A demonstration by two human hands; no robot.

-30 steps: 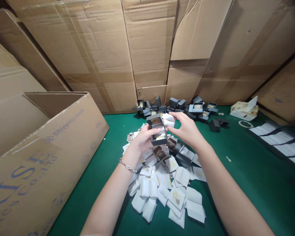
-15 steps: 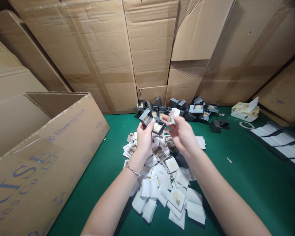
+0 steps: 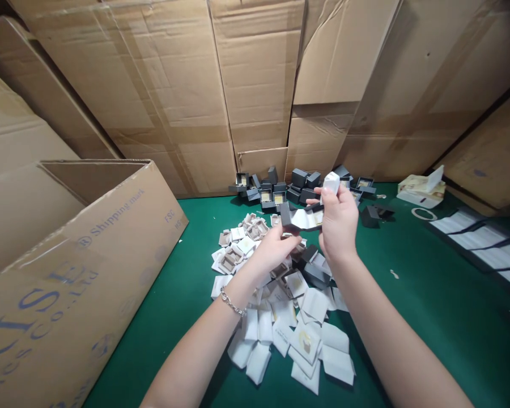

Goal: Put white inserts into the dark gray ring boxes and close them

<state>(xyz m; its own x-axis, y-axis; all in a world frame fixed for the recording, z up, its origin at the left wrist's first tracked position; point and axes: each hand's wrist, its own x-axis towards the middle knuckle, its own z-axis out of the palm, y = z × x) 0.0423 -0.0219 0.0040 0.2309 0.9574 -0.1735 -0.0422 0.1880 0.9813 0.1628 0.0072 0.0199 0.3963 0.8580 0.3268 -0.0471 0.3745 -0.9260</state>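
Tabletop (image 3: pixel 459 328), cardboard edging (image 3: pixel 259 68), fingers (image 3: pixel 289 244) holding box (image 3: pixel 301 220)

Above a green table (image 3: pixel 165 340), a right hand (image 3: pixel 339 224) is pinching a small white piece (image 3: pixel 331 182) beside an open dark box (image 3: pixel 286 217), whose near end it is partly hiding; a left hand (image 3: pixel 274 249), with a chain bracelet (image 3: pixel 233 302) circling its wrist, is touching the box's other end. Loose white inserts (image 3: pixel 308 340) are spreading beneath; dark boxes (image 3: pixel 300 177) are clustering by the cardboard backdrop (image 3: pixel 170 85); a large printed carton (image 3: pixel 68 266) is standing at left, a tissue pack (image 3: pixel 420 192) sitting at right.
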